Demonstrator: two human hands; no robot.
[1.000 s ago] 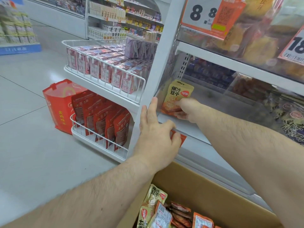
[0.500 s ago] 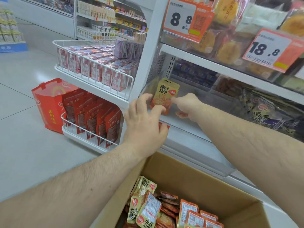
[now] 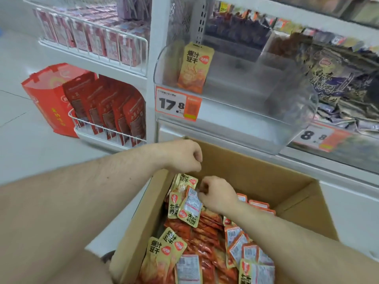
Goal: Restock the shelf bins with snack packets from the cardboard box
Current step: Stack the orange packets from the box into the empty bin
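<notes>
From the head camera, both hands are down in the cardboard box, near its far left corner. The right hand pinches a yellow snack packet lying on the pile, and the left hand is curled over the box's left wall, but I cannot tell if it holds anything. One yellow packet stands upright at the left end of the clear shelf bin.
</notes>
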